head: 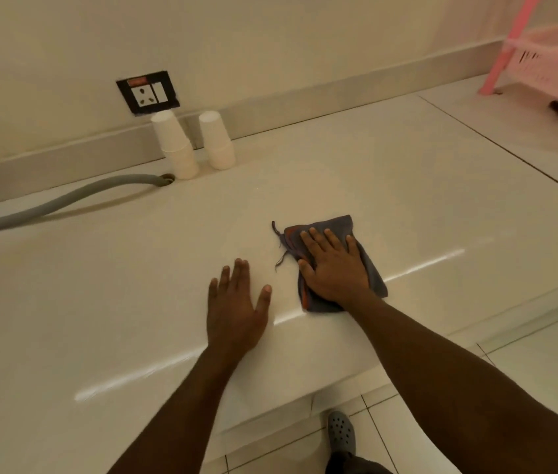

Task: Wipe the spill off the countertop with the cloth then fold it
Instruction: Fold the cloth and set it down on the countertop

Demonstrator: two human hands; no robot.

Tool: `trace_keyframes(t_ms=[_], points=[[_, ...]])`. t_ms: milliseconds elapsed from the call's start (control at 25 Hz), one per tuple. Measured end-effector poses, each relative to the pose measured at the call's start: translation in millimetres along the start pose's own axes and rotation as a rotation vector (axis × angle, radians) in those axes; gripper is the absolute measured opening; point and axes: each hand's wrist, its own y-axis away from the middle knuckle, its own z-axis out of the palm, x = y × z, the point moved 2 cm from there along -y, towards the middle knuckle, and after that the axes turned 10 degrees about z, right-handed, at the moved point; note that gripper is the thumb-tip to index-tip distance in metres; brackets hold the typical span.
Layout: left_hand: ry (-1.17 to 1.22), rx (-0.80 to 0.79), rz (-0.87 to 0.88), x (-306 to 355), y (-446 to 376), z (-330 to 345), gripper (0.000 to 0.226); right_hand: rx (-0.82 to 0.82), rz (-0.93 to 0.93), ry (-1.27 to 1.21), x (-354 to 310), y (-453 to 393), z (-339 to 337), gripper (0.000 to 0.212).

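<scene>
Glossy cream tabletop (356,172), no spill visible; wiping looks finished.
Right hand (334,268) spread flat on folded grey-orange cloth (375,278), centre frame; left hand (236,309) spread, empty.

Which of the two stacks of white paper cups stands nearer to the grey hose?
The left stack of white paper cups: its base stands right beside the end of the grey hose, while the right stack stands farther away.

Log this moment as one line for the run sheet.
right hand: flat on cloth, pressing | left hand: flat on countertop, empty | cloth: bunched, near front edge | spill: none visible | fold: not done
</scene>
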Motion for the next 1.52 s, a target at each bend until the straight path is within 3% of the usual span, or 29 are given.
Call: trace_keyframes(t_ms=[160,320,440,520,640,720,840,1000,1120,1360,1520], points=[[0.002,0.046,0.018,46.5,-48.5,16.4,0.067,-0.004,-0.025,-0.045,17.6,-39.4,-4.3,0.079],[0.128,0.161,-0.157,74.8,-81.5,19.4,0.049,-0.050,-0.091,-0.115,26.5,-64.6,-10.3,0.082],[0.083,0.138,-0.259,89.9,-94.7,19.8,0.040,-0.120,-0.089,-0.349,31.1,-70.9,-21.0,0.068],[0.096,0.130,-0.324,95.5,-95.3,19.2,0.037,-0.039,-0.010,-0.538,45.9,-71.6,-36.1,0.054],[0.150,0.055,-0.383,101.1,-93.8,19.6,0.042,0.168,0.094,-0.349,85.6,-73.2,-59.9,0.026],[0.102,-0.024,-0.349,104.4,-87.4,21.0,0.049,0.056,0.085,-0.251,106.6,-68.9,-67.7,0.021],[0.078,-0.131,-0.206,109.0,-74.7,25.5,0.067,-0.189,-0.071,-0.191,122.9,-51.0,-67.4,0.030],[0.011,-0.248,0.039,110.6,-62.2,30.3,0.060,-0.334,-0.247,-0.093,140.0,-32.3,-66.9,0.053],[-0.033,-0.192,0.116,106.0,-57.2,30.3,0.044,-0.269,-0.318,-0.007,143.5,-33.2,-69.1,0.053],[0.014,-0.140,0.210,88.3,-71.5,27.4,0.050,-0.269,-0.316,-0.111,152.9,-45.7,-67.2,0.049],[-0.167,-0.098,0.355,81.1,-99.2,21.6,0.039,-0.097,-0.344,-0.034,146.6,-72.5,-64.1,0.047]])
